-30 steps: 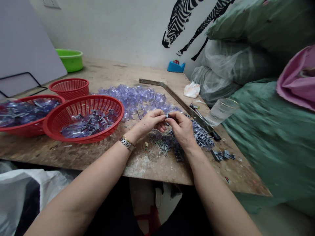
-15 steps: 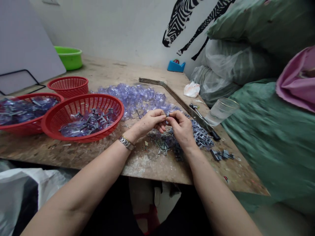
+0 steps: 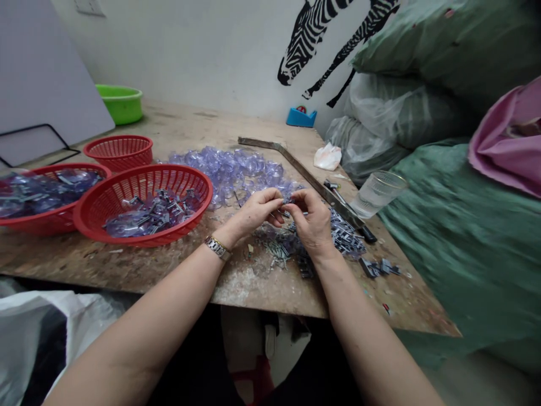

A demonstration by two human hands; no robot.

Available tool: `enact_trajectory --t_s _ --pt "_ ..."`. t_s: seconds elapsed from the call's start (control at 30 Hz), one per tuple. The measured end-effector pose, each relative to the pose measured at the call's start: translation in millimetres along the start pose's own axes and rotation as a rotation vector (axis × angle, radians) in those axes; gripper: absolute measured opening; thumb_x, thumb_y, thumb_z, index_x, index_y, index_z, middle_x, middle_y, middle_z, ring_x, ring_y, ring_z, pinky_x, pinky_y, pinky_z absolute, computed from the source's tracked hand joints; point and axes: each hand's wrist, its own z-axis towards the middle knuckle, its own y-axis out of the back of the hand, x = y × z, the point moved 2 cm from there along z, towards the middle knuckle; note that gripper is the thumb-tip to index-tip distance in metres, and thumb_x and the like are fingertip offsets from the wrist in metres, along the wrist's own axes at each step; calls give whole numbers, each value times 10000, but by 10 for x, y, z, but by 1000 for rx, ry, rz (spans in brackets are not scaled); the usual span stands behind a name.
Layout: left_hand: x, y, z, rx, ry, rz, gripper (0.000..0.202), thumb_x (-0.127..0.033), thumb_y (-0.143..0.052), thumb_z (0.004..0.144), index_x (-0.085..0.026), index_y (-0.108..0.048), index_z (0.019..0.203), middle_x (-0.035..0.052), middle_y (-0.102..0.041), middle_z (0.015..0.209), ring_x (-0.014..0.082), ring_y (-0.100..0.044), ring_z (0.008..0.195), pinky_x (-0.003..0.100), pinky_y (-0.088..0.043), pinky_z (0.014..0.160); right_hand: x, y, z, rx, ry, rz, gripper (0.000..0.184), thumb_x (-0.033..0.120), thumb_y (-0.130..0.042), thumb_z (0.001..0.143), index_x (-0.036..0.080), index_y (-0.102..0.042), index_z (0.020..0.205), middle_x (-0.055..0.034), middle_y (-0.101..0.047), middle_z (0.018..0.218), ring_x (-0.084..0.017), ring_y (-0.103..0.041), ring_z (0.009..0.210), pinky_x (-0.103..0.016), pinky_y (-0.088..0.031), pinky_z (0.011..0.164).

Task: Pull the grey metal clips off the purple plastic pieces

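My left hand (image 3: 256, 210) and my right hand (image 3: 311, 221) meet above the wooden table (image 3: 177, 265), fingertips pinched together on a small part (image 3: 288, 201) that I cannot make out well. Under and beyond the hands lies a heap of clear purple plastic pieces (image 3: 236, 169). A pile of small grey metal clips (image 3: 344, 237) sits just right of my right hand. A watch is on my left wrist.
A red basket (image 3: 143, 225) left of the hands holds assembled pieces; another full red basket (image 3: 38, 217) and a smaller red basket (image 3: 119, 151) stand further left. A metal bar (image 3: 296, 163), glass cup (image 3: 376, 193), green bowl (image 3: 120, 102) and stuffed green sacks (image 3: 465, 225) surround the table.
The hands stay together at the same spot; the fingers shift slightly on the small part. The view wobbles a little.
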Motion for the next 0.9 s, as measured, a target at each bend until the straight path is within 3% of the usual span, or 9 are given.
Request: enact_trajectory --t_s 0.47,0.7,0.9 --pt "46 30 -9 112 40 -95 178 -224 -595 866 -150 -468 765 -34 -580 620 55 -595 507 153 -498 511 1 -7 -5 36 59 -66 62 271 -538 840 229 -500 813 -5 -572 761 -171 -542 713 -300 -445 696" --pt "9 -56 -22 -78 0 60 159 -98 -476 892 -150 -467 742 -46 -550 611 53 -585 496 157 -510 510 -70 -11 6 -17 14 -41 109 293 -594 816 219 -539 875 -9 -619 802 -164 -579 716 -297 -488 694" --pt "2 7 10 -125 -39 177 150 -80 -485 874 -150 -495 742 -54 -536 572 63 -585 486 158 -511 510 -82 -23 14 -16 28 -27 190 230 -597 790 219 -571 977 -23 -648 861 -177 -610 766 -327 -522 735"
